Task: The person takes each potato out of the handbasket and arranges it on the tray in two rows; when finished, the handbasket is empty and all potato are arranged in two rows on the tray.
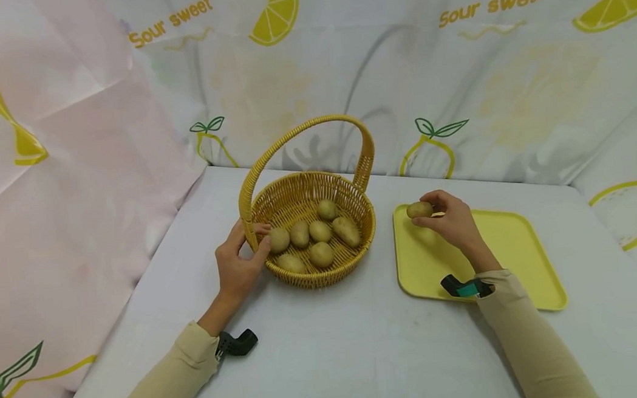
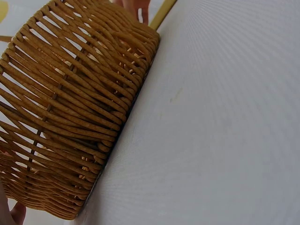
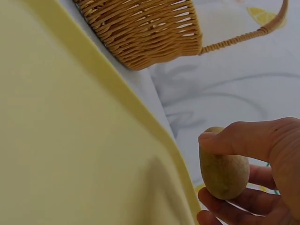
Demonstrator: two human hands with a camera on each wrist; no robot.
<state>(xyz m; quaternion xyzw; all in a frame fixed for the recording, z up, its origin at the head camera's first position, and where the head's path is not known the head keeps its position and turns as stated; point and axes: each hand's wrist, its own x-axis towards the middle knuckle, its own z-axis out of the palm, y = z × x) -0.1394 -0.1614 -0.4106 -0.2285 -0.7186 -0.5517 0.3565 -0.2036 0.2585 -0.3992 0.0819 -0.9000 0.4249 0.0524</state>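
Over the left end of the yellow tray [image 1: 510, 254], my right hand [image 1: 454, 221] pinches a small potato [image 1: 419, 210] between thumb and fingers. The right wrist view shows that potato [image 3: 224, 168] held above the tray's edge, the thumb on its near side. My left hand [image 1: 239, 261] grips the left rim of a yellow wicker basket [image 1: 323, 279], beside the foot of its tall handle [image 1: 292, 133]. Several potatoes [image 1: 320, 230] lie inside the basket, mostly toward its front and right. Close up in the left wrist view, the woven wall [image 2: 79, 93] hides most of that hand.
A white cloth [image 1: 338, 350] covers the table under basket and tray. Behind stands a white curtain [image 1: 311, 71] with lemon prints, and another fabric wall [image 1: 58, 148] rises at the left. The basket's handle arches high over its opening.
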